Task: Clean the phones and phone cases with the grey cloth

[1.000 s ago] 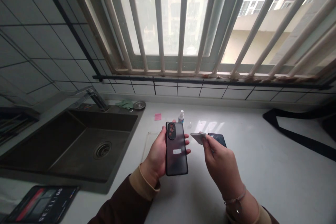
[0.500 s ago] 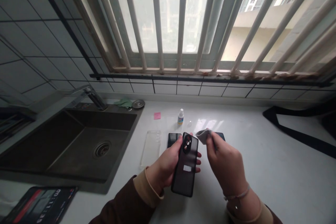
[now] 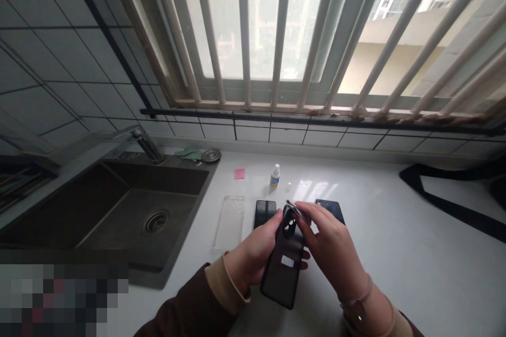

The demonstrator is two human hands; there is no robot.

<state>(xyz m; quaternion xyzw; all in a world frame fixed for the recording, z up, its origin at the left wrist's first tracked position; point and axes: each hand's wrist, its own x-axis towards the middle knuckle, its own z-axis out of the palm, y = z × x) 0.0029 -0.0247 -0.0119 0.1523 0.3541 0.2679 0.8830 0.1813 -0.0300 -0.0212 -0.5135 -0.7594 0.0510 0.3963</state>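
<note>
My left hand (image 3: 256,250) is wrapped around a dark phone case (image 3: 281,279), which has a camera cutout at its top and a small white label on its back. It is held tilted above the counter. My right hand (image 3: 326,234) pinches a small grey cloth (image 3: 294,207) against the top right corner of the case. Behind my left hand a black phone (image 3: 265,211) lies on the counter. Another dark phone-like slab (image 3: 332,209) is partly covered by my right hand. To the left lies a clear phone case (image 3: 230,224).
A small white bottle (image 3: 275,177) stands behind the phones, near a pink sticky note (image 3: 239,174). At left is a sink (image 3: 185,210) with a faucet (image 3: 146,145), a green cloth (image 3: 190,154) and a metal drain lid (image 3: 211,155). A black strap (image 3: 466,210) lies at right.
My right hand has moved left and brought the grey cloth onto the case's top corner. The case has shifted slightly down and right in the view.
</note>
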